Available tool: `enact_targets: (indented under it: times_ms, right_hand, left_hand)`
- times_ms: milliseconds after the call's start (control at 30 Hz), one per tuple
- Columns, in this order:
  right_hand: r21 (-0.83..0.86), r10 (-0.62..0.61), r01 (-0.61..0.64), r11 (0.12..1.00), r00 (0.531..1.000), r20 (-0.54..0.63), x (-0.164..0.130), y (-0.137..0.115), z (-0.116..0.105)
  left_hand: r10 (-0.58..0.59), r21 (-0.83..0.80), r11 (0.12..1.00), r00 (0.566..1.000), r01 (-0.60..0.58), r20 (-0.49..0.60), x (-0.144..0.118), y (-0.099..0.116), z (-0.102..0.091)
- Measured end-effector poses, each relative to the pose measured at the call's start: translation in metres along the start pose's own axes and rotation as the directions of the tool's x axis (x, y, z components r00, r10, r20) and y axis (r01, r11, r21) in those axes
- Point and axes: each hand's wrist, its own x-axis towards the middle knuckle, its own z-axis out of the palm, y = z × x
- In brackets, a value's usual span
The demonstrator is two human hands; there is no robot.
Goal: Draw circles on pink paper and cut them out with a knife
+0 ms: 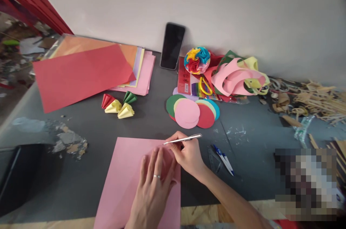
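A large pink paper sheet (119, 175) lies on the dark table in front of me. My left hand (154, 178), a ring on one finger, presses flat on it with the fingers spread. Beneath those fingers is a pink round piece (168, 157), mostly covered, so I cannot tell its full outline. My right hand (189, 153) grips a slim white pen (186, 139), whose tip points left near the sheet's upper edge, just beyond my left fingertips. Above my hands, paper circles (187, 113) in pink, red, green, blue and other colours overlap in a loose pile.
Folded paper cones (126, 111) stand left of the circles. A red sheet (83, 77) covers stacked coloured paper. A phone (173, 45) leans on the wall, beside a multicoloured paper ball (197, 60), yellow-handled scissors (205, 86) and pink paper offcuts (235, 77). Blue-white pens (224, 160) lie right.
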Motion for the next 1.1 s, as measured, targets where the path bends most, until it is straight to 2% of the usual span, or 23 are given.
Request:
enact_targets:
  times_ms: [467,733,867,1100]
  right_hand:
    - [-0.045,-0.045,0.045,0.998,0.999,0.021,-0.001,-0.002,0.003]
    - [-0.024,-0.132,0.135,0.991,0.988,0.075,0.003,-0.013,-0.011]
    - [0.010,-0.106,0.105,0.994,0.990,0.088,0.002,-0.015,-0.016]
    - [0.027,-0.057,0.056,0.998,0.998,0.042,-0.004,-0.009,-0.018]
  left_hand:
    - [0.005,0.043,0.999,1.000,-0.004,-0.020,0.005,0.006,-0.007]
    - [-0.002,0.036,0.999,0.999,0.001,0.032,0.004,0.004,-0.008]
    - [-0.018,0.032,0.999,0.999,0.017,0.045,0.004,0.003,-0.008]
    - [-0.019,0.026,1.000,0.998,0.017,0.064,0.003,0.002,-0.009]
